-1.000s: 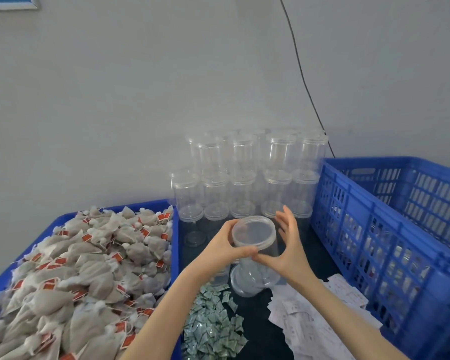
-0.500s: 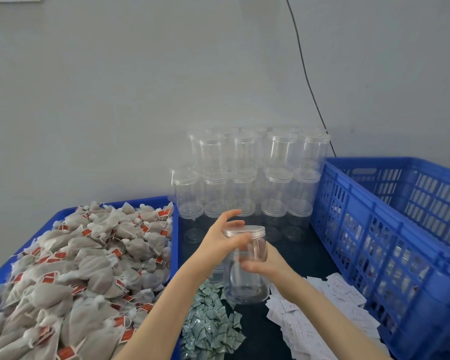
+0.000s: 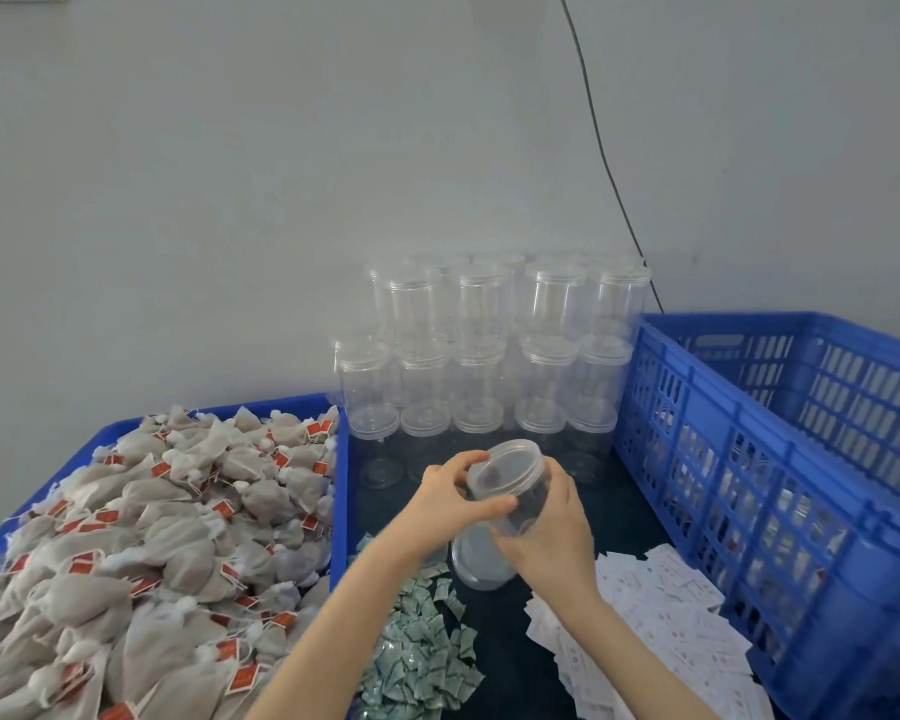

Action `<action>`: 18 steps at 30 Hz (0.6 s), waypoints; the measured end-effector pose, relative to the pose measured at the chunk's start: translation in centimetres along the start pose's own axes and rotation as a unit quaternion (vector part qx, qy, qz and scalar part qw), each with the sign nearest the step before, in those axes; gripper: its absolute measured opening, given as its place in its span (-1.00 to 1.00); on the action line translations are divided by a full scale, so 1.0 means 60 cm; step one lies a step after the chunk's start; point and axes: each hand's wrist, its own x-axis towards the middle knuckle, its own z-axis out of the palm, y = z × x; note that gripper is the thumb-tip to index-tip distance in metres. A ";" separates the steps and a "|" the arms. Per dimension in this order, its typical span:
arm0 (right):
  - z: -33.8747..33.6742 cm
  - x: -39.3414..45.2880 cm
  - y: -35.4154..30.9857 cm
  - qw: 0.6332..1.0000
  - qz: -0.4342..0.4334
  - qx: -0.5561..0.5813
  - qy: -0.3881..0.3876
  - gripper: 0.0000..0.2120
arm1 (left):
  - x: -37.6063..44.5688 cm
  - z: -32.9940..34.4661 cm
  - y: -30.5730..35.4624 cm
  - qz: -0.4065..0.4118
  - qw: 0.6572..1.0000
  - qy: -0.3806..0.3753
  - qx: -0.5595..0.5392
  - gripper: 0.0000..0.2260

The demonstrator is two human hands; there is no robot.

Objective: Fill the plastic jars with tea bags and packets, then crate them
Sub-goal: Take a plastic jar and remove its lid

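Observation:
An empty clear plastic jar [image 3: 528, 498] is held tilted above the dark table, its lid end toward me. My left hand [image 3: 450, 504] grips the lid [image 3: 505, 467] from the left, thumb curled over its near rim. My right hand [image 3: 549, 537] wraps round the jar's body from the right. A heap of tea bags [image 3: 146, 553] with red tags fills a blue bin [image 3: 341, 491] on the left. Small green packets [image 3: 422, 652] lie in front. White paper packets [image 3: 661, 621] are spread at the right.
Stacked empty lidded jars [image 3: 494, 366] stand against the wall behind my hands. A tall blue slotted crate [image 3: 759, 459] stands at the right. A black cable [image 3: 598, 137] runs down the grey wall. Another clear jar [image 3: 476, 561] stands below the held one.
The jar stood upright half a second ago; it is now tipped with the lid end toward me, and my right hand has shifted up round its body.

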 end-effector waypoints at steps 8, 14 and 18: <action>0.010 -0.021 0.006 0.995 -0.084 -0.002 -0.056 -0.15 | 0.003 -0.005 -0.012 0.065 0.995 -0.068 -0.021 -0.32; 0.022 -0.024 0.005 0.974 -0.204 -0.089 0.042 -0.19 | 0.011 0.027 -0.008 -0.041 0.988 0.146 0.018 -0.43; 0.017 -0.023 0.005 0.949 -0.258 -0.147 0.108 -0.06 | 0.015 0.023 -0.013 -0.085 0.975 0.195 -0.068 -0.39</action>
